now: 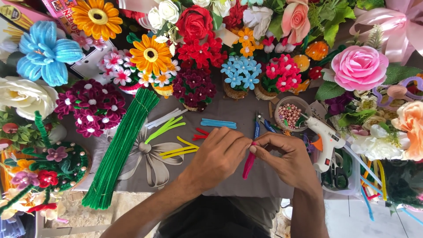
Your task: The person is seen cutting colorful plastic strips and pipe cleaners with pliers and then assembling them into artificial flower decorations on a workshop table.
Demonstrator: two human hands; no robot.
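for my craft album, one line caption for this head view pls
Left hand and right hand pinch a fuzzy pink pipe cleaner over a grey table.

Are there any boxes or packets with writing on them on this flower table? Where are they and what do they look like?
Pink box: top left corner behind the orange flower, flat-sided, pink with a printed patch.
Yellow packet: far top left edge, yellow and dark, mostly cut off.
White card: under the blue fuzzy flower, flat, white with a dark border.
No screens or signs show.
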